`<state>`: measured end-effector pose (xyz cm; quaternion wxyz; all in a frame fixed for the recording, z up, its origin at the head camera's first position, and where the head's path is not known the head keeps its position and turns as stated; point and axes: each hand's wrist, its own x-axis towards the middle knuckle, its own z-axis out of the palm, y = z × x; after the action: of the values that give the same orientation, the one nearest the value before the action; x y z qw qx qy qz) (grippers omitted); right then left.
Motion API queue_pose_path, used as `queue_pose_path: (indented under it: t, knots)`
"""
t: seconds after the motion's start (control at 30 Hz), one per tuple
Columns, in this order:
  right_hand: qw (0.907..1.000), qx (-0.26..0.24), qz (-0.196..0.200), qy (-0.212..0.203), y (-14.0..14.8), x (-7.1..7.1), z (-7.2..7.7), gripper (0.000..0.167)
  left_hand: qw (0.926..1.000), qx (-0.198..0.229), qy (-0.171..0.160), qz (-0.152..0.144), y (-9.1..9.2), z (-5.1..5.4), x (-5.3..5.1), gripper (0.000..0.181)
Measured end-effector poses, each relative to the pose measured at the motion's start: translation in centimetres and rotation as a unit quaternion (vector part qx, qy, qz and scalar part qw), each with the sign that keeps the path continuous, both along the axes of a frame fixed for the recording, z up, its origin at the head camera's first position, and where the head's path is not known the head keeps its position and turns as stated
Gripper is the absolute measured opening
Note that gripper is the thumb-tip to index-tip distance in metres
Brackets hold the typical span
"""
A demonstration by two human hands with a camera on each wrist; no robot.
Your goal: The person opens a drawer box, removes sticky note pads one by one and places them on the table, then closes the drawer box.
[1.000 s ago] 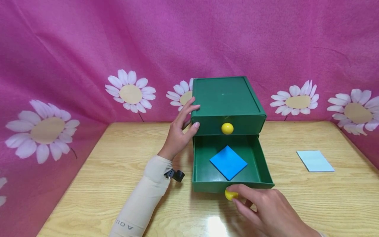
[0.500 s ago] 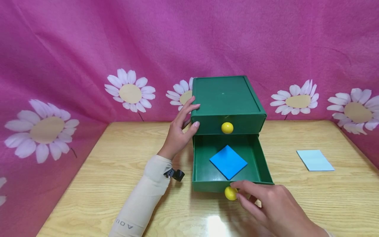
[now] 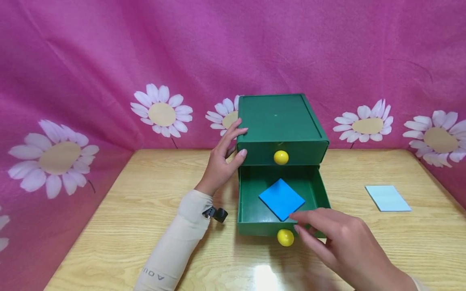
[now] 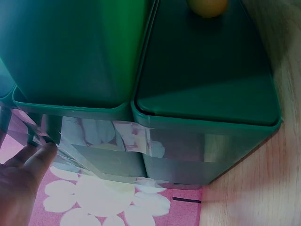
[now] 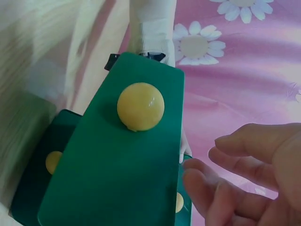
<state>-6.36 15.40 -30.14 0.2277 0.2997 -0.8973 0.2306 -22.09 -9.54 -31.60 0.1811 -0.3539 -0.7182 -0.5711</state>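
Observation:
A small green drawer cabinet (image 3: 274, 117) stands on the table, its middle drawer (image 3: 251, 208) pulled out. Inside that drawer lies a bright blue square (image 3: 282, 199), flat and turned cornerwise. My left hand (image 3: 223, 155) rests against the cabinet's left side, fingers spread toward the top edge; the left wrist view has its fingers (image 4: 40, 162) by the side wall. Just right of the drawer's yellow knob (image 3: 285, 237), my right hand (image 3: 344, 236) hovers over the front edge, holding nothing. In the right wrist view its fingers (image 5: 254, 141) are loosely bent, apart from the knob.
A pale blue square (image 3: 388, 198) lies on the wooden table (image 3: 145, 182) to the right. The closed upper drawer carries another yellow knob (image 3: 281, 157); a lower drawer front (image 5: 35, 183) shows in the right wrist view. Pink daisy cloth (image 3: 182, 48) hangs behind and at the sides.
My right hand has let go of the lower yellow knob and moved up and right to the drawer's front edge. My left hand, the drawer and the blue square have stayed in place.

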Motion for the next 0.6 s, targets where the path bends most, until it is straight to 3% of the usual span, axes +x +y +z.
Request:
queue_pose_path:
  t: [0.17,0.37,0.47,0.6]
  knots:
    - [0.9997,-0.005,0.008,0.021,0.2,-0.6,0.2,0.022,1.0,-0.001,-0.002,0.0,0.0,0.0,0.0,0.047]
    - [0.9993,-0.016,0.002,0.033,0.2,-1.6,0.2,0.024,1.0,-0.001,0.0,-0.001,-0.1,0.0,0.0,0.047]
    - [0.9997,-0.01,-0.012,0.021,0.1,-2.1,0.2,0.034,1.0,0.0,0.0,-0.003,-0.1,0.0,0.0,0.047]
    - [0.9997,0.001,-0.014,0.019,0.1,-2.8,0.0,0.032,1.0,0.0,-0.003,-0.004,-0.1,0.1,0.0,0.047]
